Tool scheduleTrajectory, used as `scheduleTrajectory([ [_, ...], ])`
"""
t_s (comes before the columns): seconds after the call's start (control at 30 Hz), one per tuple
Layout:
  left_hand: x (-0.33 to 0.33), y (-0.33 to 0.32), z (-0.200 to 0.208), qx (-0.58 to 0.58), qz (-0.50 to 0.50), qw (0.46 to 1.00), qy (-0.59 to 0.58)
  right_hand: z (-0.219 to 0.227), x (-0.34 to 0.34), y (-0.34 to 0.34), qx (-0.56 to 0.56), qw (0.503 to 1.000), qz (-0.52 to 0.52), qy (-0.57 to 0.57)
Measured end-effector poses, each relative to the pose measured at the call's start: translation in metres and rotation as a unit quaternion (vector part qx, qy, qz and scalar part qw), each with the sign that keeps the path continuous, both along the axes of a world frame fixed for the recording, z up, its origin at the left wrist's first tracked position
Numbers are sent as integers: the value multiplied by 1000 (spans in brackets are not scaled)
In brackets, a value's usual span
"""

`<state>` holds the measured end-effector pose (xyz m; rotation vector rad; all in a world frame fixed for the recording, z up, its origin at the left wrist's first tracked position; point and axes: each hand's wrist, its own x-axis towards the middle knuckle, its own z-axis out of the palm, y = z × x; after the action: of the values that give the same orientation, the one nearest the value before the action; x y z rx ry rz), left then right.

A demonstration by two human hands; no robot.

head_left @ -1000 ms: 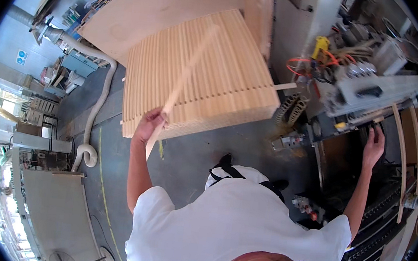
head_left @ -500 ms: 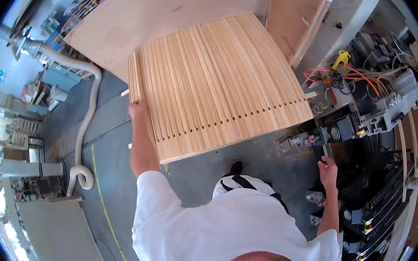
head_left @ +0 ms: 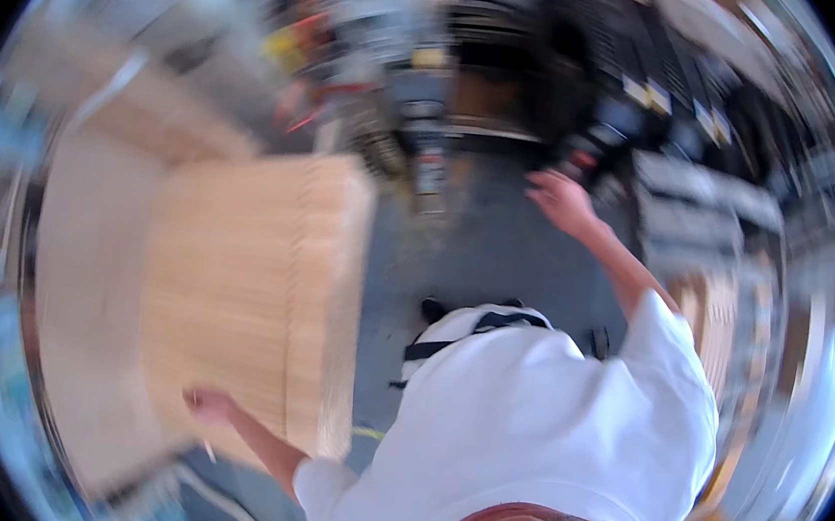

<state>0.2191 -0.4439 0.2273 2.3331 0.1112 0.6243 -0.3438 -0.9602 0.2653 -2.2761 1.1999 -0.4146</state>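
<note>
To my left, a broad row of light wooden slats [head_left: 235, 273] lies side by side, smeared by motion. A line of small holes runs near the end facing me. My left hand [head_left: 209, 405] is over the near-left part of the slats; blur hides its fingers and whether it touches them. My right hand [head_left: 561, 201] is in the air in front of dark machinery, away from the slats. Its fingers stretch out loosely, and I see nothing in them.
A large pale board [head_left: 84, 279] stands beyond the slats. Dark machines [head_left: 597, 67] fill the far side, with a yellow tool [head_left: 287, 47] and red hoses near them. Stacked wooden pieces [head_left: 708, 319] stand at my right. Grey floor [head_left: 470, 235] lies ahead.
My view has swung to the right, so the slats now sit at my left and the machinery ahead. My left hand has left the slats' left edge. My right hand's fingers have loosened.
</note>
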Motion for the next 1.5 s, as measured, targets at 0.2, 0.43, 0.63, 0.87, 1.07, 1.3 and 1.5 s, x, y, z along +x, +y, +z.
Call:
scheduleTrajectory([
  [0.2,-157,-242,5,-24,-416,909,-11,-5,-147,55,-150,974,-169,-6],
  [0.43,-386,-435,1,-37,-737,645,199,-9,-331,204,-221,837,-481,140],
  [0.63,-470,-519,-32,20,-799,539,267,-43,-397,325,-171,716,-625,260],
  [0.87,-517,-602,-14,95,-841,504,173,-46,-392,334,-179,713,-628,256],
  [1.07,-478,-759,0,44,-832,551,49,14,-365,273,-197,740,-612,197],
  [1.3,-404,-1006,43,205,-748,610,-163,94,-280,108,-204,782,-573,137],
  [1.5,-352,-1137,48,262,-673,654,-226,136,-207,-43,-184,832,-513,106],
])
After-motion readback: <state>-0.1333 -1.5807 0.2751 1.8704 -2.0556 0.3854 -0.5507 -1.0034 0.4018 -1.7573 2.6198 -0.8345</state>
